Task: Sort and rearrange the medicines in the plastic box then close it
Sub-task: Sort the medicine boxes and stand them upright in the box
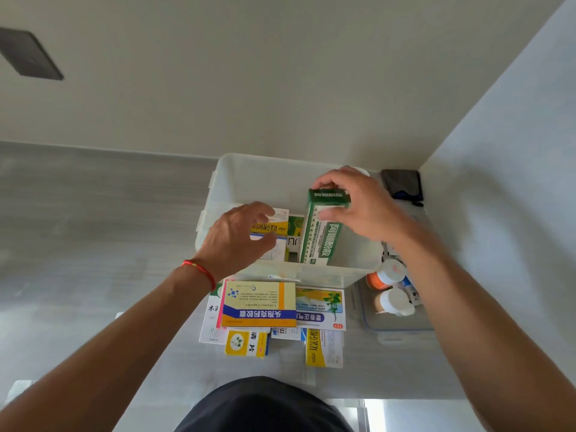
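Left hand point(240, 238) has its fingers curled onto the yellow and white medicine boxes point(274, 232) standing at the left inside the clear plastic box point(249, 176) on the counter point(93, 213). Right hand point(355, 204) pinches the top of a tall green box point(321, 238), upright inside, probably touching the bottom. More boxes sit just in front.

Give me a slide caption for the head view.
Right hand stands a green medicine box in the clear plastic box; left hand steadies packs.
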